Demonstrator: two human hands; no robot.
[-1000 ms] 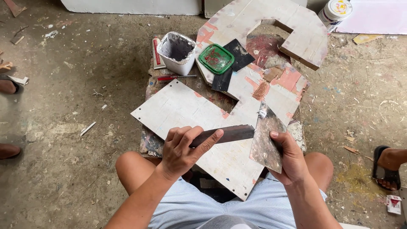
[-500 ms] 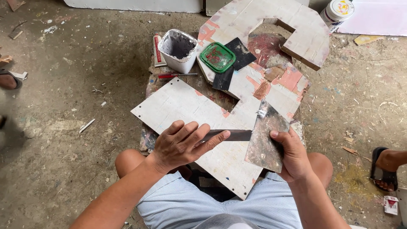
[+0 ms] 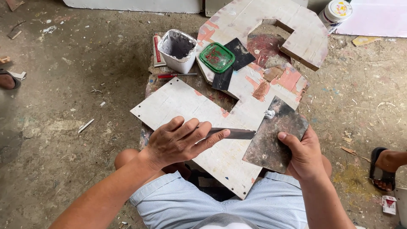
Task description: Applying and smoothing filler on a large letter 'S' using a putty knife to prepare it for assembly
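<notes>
Left hand [image 3: 180,142] closed on a dark flat blade [image 3: 233,133], fingers laid along it, blade pressed flat on the near arm of the white cut-out board [image 3: 186,106]. Right hand [image 3: 303,154] grips a dark stained square plate [image 3: 275,135] by its near right corner; small white blob at its far edge.

Packages: white square tub [image 3: 178,50] with grey residue, far left of the board; red-and-white flat pack [image 3: 157,50] just left of it. Round green lid [image 3: 217,57] with red smears on the board, beside black sheets [image 3: 233,61]. White round can [image 3: 335,12] far right, coloured label on top. Small red-and-white box [image 3: 388,204] near right on the floor.

Red pen [image 3: 176,76] near the tub. Sandalled foot [image 3: 383,167] at right edge.
</notes>
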